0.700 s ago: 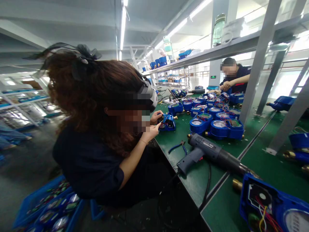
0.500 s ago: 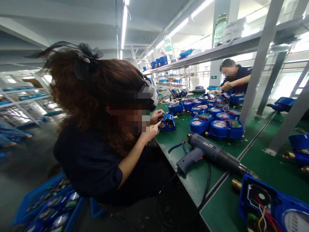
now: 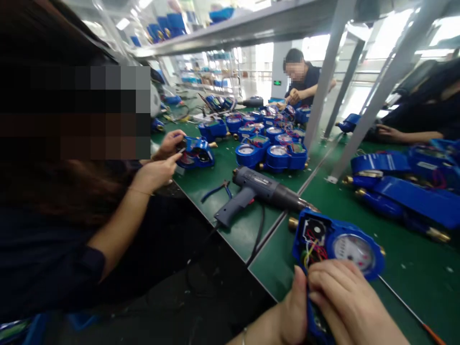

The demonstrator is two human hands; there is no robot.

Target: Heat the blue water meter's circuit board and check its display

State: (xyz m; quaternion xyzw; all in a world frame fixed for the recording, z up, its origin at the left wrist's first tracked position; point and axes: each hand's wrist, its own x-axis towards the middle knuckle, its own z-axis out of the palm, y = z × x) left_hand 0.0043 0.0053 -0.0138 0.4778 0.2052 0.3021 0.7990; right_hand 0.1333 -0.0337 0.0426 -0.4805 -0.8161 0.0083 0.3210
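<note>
Both hands, left hand and right hand, pinch the blue water meter between their fingers

Both hands around blue meter

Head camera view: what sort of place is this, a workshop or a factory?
Most likely a factory assembly line for water meters. Rows of blue meters crowd a long green bench, a heat gun lies ready, and several seated people work on opened meters with coloured wires.
</note>
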